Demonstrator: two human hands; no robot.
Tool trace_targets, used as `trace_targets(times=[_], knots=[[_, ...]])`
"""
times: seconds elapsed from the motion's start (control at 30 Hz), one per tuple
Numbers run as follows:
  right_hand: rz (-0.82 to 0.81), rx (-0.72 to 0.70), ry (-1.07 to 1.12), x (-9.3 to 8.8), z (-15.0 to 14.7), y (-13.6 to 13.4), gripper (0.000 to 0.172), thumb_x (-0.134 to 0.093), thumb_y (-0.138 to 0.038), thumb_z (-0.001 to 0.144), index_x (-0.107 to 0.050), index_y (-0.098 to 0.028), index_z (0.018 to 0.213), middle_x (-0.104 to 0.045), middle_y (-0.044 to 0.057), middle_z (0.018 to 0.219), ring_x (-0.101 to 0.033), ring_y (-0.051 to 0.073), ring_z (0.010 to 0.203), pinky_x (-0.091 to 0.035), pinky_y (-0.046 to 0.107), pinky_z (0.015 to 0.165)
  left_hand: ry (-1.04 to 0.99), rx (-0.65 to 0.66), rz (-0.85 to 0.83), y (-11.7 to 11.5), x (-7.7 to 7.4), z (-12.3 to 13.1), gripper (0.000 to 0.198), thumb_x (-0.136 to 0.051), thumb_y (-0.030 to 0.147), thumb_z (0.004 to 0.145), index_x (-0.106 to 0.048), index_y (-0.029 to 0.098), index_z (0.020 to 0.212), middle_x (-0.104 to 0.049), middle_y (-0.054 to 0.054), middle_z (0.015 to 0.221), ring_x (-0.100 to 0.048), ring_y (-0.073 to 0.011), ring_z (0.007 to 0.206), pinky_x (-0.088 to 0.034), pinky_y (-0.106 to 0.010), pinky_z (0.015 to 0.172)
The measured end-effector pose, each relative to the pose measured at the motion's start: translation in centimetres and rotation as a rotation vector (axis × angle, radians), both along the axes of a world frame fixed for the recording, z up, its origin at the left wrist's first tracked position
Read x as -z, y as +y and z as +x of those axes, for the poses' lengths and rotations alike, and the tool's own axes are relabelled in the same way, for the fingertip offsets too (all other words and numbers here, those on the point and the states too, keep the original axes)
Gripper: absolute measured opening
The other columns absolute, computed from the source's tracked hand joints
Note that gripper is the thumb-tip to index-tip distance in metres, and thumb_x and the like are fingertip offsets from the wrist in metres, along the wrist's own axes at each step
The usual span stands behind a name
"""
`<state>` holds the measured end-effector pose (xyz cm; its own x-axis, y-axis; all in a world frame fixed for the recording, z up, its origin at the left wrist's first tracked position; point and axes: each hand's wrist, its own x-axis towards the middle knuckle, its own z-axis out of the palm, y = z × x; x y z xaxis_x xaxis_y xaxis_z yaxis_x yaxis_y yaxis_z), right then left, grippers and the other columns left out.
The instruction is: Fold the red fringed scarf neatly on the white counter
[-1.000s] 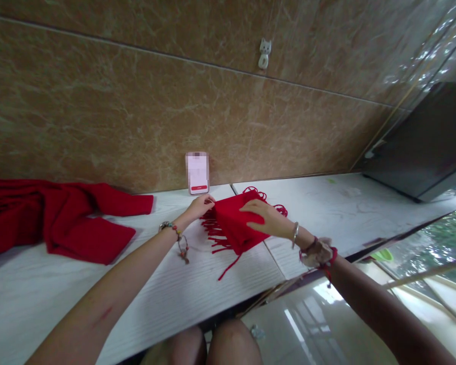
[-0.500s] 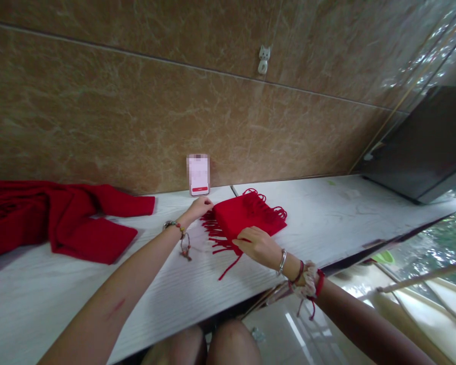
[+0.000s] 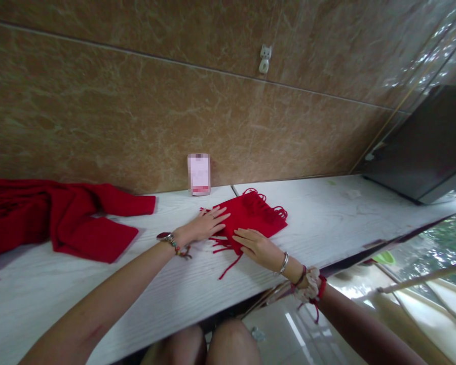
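Observation:
A red fringed scarf lies folded on the white wood-grain table, its tassels showing on the left side and along the far right edge. My left hand rests flat on the left part of the scarf, fingers spread, covering some of the fringe. On the near edge of the cloth lies my right hand, palm down with the fingers stretched out. Neither hand grips anything. One loose tassel hangs out toward the front between them.
Another heap of red cloth lies at the left of the table. A phone leans against the brown tiled wall. At the right end stands a large dark box-shaped object. The table's front edge runs just above my knees.
My left hand has moved from pinching at the scarf's far left corner to lying flat on its left side. My right hand's fingers have straightened out on the near edge.

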<state>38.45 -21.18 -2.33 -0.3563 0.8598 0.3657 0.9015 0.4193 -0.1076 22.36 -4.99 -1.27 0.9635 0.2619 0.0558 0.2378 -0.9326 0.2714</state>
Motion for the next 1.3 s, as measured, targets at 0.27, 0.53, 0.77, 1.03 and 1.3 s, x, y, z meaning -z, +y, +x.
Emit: trace_targets(times=[0.27,0.53,0.77,1.03,1.3], knots=[[-0.063,0.254,0.0,-2.3,3.1,2.5,0.034,-0.043,-0.019,0.084,-0.053,-0.013,0.117,-0.057,0.013,0.118,-0.048,0.022,0.113,-0.036,0.043,0.097,-0.06,-0.161,0.121,-1.9,-1.0,2.1,0.041,-0.027,0.03,0.091,-0.043,0.016,0.127,-0.03,-0.012,0.14,-0.02,-0.0224,0.13,-0.008,-0.046,0.105],[-0.096,0.561,-0.242,-2.6,8.3,6.4,0.045,-0.041,-0.009,0.079,-0.049,-0.024,0.121,-0.046,0.008,0.13,-0.039,0.022,0.119,-0.03,0.045,0.098,0.108,-0.227,0.101,-3.9,-0.3,3.2,0.066,-0.033,0.048,0.086,-0.024,0.005,0.135,-0.017,-0.017,0.143,-0.009,-0.0273,0.132,-0.012,-0.043,0.106],[-0.039,0.877,-0.078,-3.8,12.8,6.3,0.051,-0.041,-0.005,0.073,-0.045,-0.011,0.123,-0.054,0.016,0.117,-0.051,0.023,0.107,-0.042,0.035,0.088,0.17,-0.202,0.049,-3.3,-1.1,2.1,0.066,-0.034,0.05,0.084,-0.022,0.012,0.137,-0.015,-0.013,0.144,-0.008,-0.0278,0.132,-0.013,-0.046,0.104],[-0.066,0.164,-0.268,-3.3,4.6,8.1,0.035,-0.042,-0.014,0.081,-0.057,-0.017,0.112,-0.059,0.01,0.113,-0.049,0.02,0.107,-0.029,0.041,0.099,0.228,-0.184,0.05,-2.2,-1.0,-0.4,0.066,-0.035,0.05,0.084,-0.022,0.014,0.137,-0.014,-0.013,0.145,-0.006,-0.0265,0.133,-0.012,-0.047,0.104],[-0.209,0.731,-0.21,-3.6,8.3,7.6,0.034,-0.041,-0.003,0.076,-0.065,-0.019,0.094,-0.064,0.012,0.099,-0.057,0.023,0.095,-0.039,0.043,0.087,0.291,-0.174,0.039,-0.5,-1.6,-5.6,0.063,-0.036,0.049,0.084,-0.02,0.019,0.137,-0.012,-0.01,0.146,-0.006,-0.0258,0.133,-0.011,-0.05,0.103]])
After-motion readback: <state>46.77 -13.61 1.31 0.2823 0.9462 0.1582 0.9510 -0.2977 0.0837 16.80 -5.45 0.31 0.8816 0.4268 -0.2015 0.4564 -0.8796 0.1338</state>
